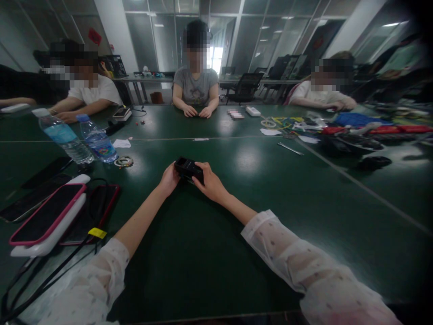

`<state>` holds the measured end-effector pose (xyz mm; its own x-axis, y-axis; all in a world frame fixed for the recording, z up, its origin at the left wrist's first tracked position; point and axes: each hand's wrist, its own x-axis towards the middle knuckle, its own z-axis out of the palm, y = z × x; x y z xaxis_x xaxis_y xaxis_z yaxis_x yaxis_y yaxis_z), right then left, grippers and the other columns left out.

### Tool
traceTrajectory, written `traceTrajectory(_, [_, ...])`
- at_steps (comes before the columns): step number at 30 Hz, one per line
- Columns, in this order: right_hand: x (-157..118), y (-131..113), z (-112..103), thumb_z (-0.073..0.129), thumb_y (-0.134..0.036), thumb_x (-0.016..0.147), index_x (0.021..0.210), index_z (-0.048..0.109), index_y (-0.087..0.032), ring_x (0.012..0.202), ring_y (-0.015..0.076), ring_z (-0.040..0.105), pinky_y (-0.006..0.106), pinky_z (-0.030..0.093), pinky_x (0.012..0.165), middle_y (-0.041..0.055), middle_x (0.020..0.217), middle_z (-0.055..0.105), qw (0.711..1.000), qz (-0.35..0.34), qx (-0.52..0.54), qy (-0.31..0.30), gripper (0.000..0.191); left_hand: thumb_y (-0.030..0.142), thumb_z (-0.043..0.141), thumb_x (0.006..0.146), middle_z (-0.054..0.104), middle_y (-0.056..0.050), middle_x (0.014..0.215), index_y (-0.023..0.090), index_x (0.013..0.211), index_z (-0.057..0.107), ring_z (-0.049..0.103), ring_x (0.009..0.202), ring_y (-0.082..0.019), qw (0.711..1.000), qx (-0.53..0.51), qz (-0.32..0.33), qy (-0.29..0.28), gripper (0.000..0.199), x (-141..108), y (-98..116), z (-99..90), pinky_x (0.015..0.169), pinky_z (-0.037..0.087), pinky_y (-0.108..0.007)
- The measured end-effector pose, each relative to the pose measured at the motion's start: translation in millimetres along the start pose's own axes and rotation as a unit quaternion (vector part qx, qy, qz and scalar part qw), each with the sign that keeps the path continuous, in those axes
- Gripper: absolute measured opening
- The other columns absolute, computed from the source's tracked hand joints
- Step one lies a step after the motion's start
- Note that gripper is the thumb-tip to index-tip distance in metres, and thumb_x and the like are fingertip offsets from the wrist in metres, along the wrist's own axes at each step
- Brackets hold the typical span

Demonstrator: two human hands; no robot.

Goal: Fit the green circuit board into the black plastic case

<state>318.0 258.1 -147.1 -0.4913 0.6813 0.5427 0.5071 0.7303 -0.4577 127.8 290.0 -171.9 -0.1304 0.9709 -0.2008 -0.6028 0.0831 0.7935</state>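
A small black box-shaped device [188,168] with a dark screen-like face and tiny pale markings is held between both my hands, just above the green table [216,253]. My left hand [170,178] grips its left end, with most fingers hidden behind it. Across its right end lies my right hand [210,181], thumb on the near side and fingers over the top. The device tilts slightly down toward the right. What kind of device it is I cannot tell.
To the left stand two water bottles [66,137], beside a coil of thin wire [124,161] and phones [50,214] with black cables. A wrench [290,149] lies right of centre; tools and cables [358,131] pile up far right. Several people sit around the table.
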Motion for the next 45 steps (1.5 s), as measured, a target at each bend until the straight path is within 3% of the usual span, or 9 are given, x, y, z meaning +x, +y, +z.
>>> traceTrajectory(5, [0.8,0.6,0.7,0.048,-0.032,0.093,0.137,0.025,-0.022,0.097,0.0253,0.060,0.046,0.054,0.084,0.0146,0.125,0.045,1.000,-0.005,-0.005,0.007,0.051,0.030,0.064,0.078,0.062,0.000,0.071,0.019,0.082,0.059,0.055,0.068,-0.014,1.000,-0.003,0.003,0.009,0.012,-0.2,0.5,1.7,0.066,0.040,-0.028])
traceTrajectory(29, [0.3,1.8,1.7,0.048,-0.032,0.093,0.138,0.026,-0.023,0.094,0.0244,0.060,0.045,0.055,0.079,0.0144,0.124,0.045,1.000,-0.003,-0.007,0.006,0.051,0.034,0.066,0.076,0.062,0.000,0.070,0.019,0.079,0.059,0.056,0.067,-0.014,1.000,0.003,0.006,0.001,0.016,-1.7,1.3,2.3,0.065,0.041,-0.028])
traceTrajectory(36, [1.1,1.9,2.2,0.049,-0.031,0.092,0.137,0.026,-0.023,0.103,0.0268,0.059,0.047,0.053,0.085,0.0142,0.125,0.045,1.000,-0.005,-0.004,0.010,0.051,0.030,0.061,0.080,0.062,-0.001,0.070,0.019,0.079,0.060,0.055,0.068,-0.014,1.000,0.002,-0.007,0.029,0.011,-7.8,5.5,9.2,0.066,0.040,-0.027])
traceTrajectory(45, [0.4,0.4,0.2,0.049,-0.031,0.093,0.138,0.025,-0.023,0.103,0.0269,0.059,0.046,0.054,0.083,0.0146,0.126,0.044,1.000,-0.005,0.002,0.003,0.052,0.028,0.059,0.082,0.063,-0.001,0.071,0.018,0.081,0.062,0.056,0.067,-0.013,1.000,-0.002,-0.001,0.013,0.010,-5.6,3.8,6.1,0.064,0.040,-0.026])
